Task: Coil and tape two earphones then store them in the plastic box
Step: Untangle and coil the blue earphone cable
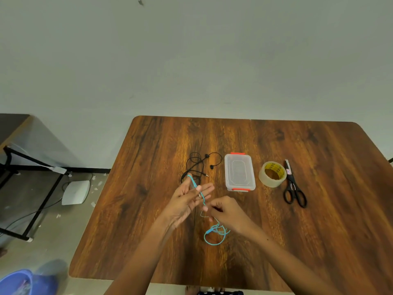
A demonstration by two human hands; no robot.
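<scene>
Winding the blue earphone (201,193) round the left hand (187,201) over the table (148,209).

Left hand is up with fingers straight and spread, and the blue cord runs across them from the fingertip down toward the right hand (225,211), which has its fingers curled and pinching the cord. The rest of the blue cord hangs in a loose tangle just below the right hand, right by the tabletop. The black earphone (198,167) lies uncoiled on the table just behind the left hand. Next to that on the right is the box (239,171), clear with orange clips, lid on. Then the tape (272,174) beside the box, and scissors (293,186) beside the tape, lying with the handles toward the person.
</scene>
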